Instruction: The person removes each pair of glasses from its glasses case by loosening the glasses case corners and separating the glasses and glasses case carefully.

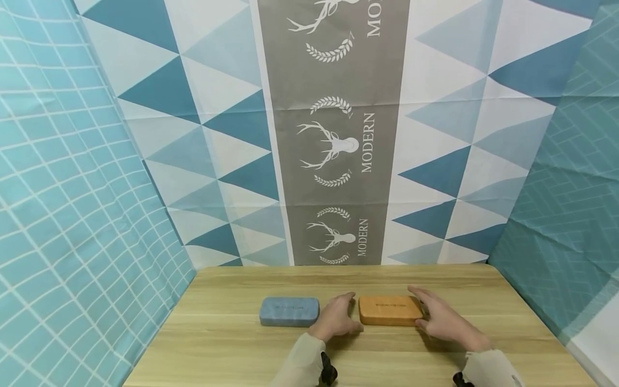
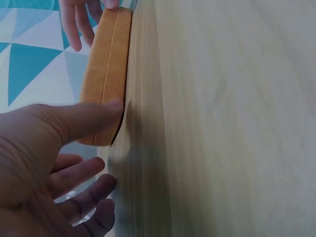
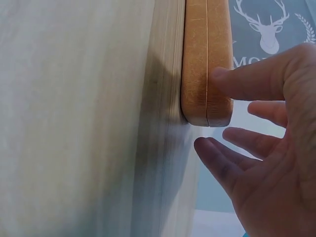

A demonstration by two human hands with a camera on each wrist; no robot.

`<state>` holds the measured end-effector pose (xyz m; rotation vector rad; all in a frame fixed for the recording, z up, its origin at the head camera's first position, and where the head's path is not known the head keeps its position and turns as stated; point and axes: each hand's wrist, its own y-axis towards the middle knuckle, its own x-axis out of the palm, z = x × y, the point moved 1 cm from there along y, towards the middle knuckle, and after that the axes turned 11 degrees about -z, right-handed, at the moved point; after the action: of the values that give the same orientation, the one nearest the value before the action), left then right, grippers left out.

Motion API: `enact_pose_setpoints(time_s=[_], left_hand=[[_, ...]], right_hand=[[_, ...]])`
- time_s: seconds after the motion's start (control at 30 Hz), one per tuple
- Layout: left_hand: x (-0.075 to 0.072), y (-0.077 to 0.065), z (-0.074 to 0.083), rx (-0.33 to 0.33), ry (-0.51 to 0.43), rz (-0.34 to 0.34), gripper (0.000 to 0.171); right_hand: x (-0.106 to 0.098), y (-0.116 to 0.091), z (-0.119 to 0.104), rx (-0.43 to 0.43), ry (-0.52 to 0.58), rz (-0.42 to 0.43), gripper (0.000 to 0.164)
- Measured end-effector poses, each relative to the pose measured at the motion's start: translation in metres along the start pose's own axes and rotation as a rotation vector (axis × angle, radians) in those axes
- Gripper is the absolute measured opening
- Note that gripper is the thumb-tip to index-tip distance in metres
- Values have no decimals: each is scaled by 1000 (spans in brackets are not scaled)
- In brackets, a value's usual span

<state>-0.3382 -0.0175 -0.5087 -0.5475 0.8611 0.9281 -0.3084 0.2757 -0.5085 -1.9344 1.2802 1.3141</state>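
An orange glasses case (image 1: 389,310), with a seam along its side and small dark lettering on top, lies flat on the wooden table. At its left end is my left hand (image 1: 336,318), thumb and fingers spread apart. The right hand (image 1: 442,317) spans the opposite end, fingertips behind the case and thumb at its front corner. In the left wrist view the left thumb (image 2: 98,118) overlaps the case's end. The right thumb (image 3: 232,81) overlaps its side in the right wrist view, the other fingers extended. A blue glasses case (image 1: 289,312) lies left of my left hand.
The wooden table (image 1: 232,344) ends at a back wall covering (image 1: 338,183) printed with deer heads and triangles. A light-blue checked cloth (image 1: 72,188) hangs on the left, a teal cloth (image 1: 575,215) on the right.
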Motion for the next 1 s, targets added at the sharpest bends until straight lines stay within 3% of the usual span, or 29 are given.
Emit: enact_pose_setpoints(time_s=[0.2, 0.53, 0.7, 1.0], left_hand=[[7, 6, 2, -10, 6, 30, 79], [11, 9, 0, 59, 53, 19, 76], [9, 5, -6, 105, 66, -17, 77], [7, 3, -11, 91, 48, -75, 71]], right_hand=[[3, 2, 5, -13, 47, -33, 67], [-2, 2, 2, -27, 82, -118, 60], [-3, -1, -5, 8, 101, -163, 62], [-1, -6, -9, 33, 121, -202, 64]])
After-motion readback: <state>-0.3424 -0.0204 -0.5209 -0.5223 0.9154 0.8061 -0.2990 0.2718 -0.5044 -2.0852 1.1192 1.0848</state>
